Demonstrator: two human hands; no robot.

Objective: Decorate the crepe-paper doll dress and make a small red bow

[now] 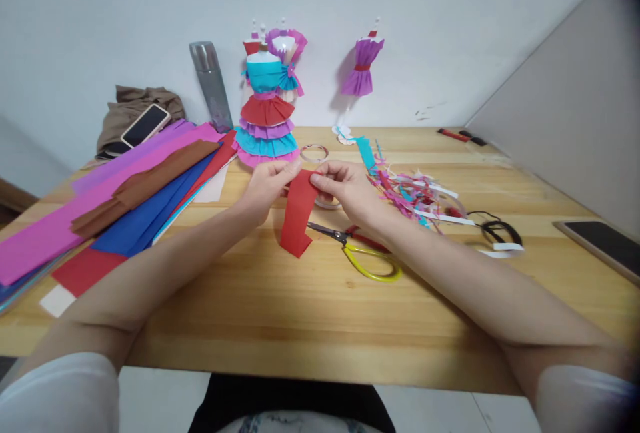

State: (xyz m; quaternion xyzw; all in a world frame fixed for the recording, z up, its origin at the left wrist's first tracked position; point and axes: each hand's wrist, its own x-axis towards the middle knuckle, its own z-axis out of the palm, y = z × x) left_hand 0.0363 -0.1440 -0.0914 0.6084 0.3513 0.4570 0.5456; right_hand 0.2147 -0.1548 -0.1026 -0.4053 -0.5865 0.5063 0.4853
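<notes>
Between my two hands a strip of red crepe paper [299, 213] hangs down, its lower end folded over near the wooden table. My left hand [270, 189] pinches its upper left edge between thumb and fingers. At the upper right edge, my right hand [345, 186] grips the same strip with thumb and forefinger. Scissors with yellow handles [373, 269] lie partly spread just right of the strip, below my right hand. A roll of tape [315, 153] rests behind the hands. Close beyond my left hand stands a small dress form [265, 109] in tiered blue, red and purple paper.
Coloured paper sheets [145, 186] are piled on the left, with a phone [146, 126] and a grey flask [210, 83] behind. Paper scraps [410, 196] lie right of my hand. A purple-dressed form [365, 66] leans at the wall. Another phone [605, 243] sits far right.
</notes>
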